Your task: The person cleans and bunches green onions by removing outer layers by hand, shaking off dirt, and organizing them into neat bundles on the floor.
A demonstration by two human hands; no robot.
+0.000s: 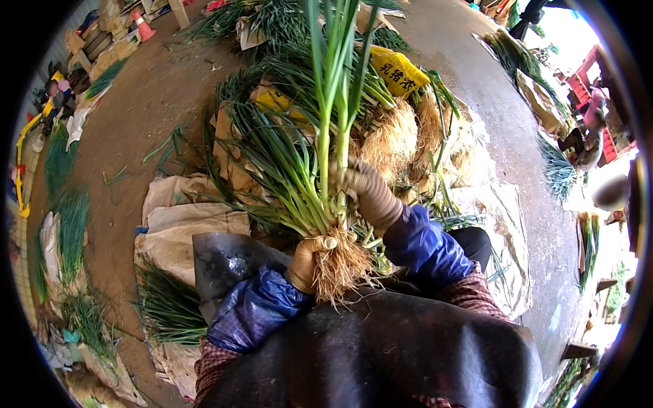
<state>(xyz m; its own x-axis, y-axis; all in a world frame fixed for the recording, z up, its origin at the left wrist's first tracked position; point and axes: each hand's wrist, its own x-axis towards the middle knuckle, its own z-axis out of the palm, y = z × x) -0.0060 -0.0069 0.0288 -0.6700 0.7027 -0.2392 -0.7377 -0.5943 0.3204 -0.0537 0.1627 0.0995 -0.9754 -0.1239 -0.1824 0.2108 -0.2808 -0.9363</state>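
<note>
My left hand (309, 262), in a tan glove, is closed round the root end of a bunch of green onions (289, 183). The bunch's leaves fan out to the upper left, and its shaggy brown roots (340, 265) hang over my lap. Just above, my right hand (367, 194), gloved too and slightly blurred, has its fingers wrapped round a couple of thick, upright green onion stalks (332, 115). Their lower ends come down beside the bunch, against the roots. Blue sleeve covers (262, 306) reach over both wrists, and a dark apron (381, 347) covers my lap.
Ahead lies a heap of green onions with pale roots (389, 144), beside a yellow printed bag (398, 70). Beige sacks (194, 224) and more green onions (170, 306) lie to the left. People (592, 136) sit at the far right.
</note>
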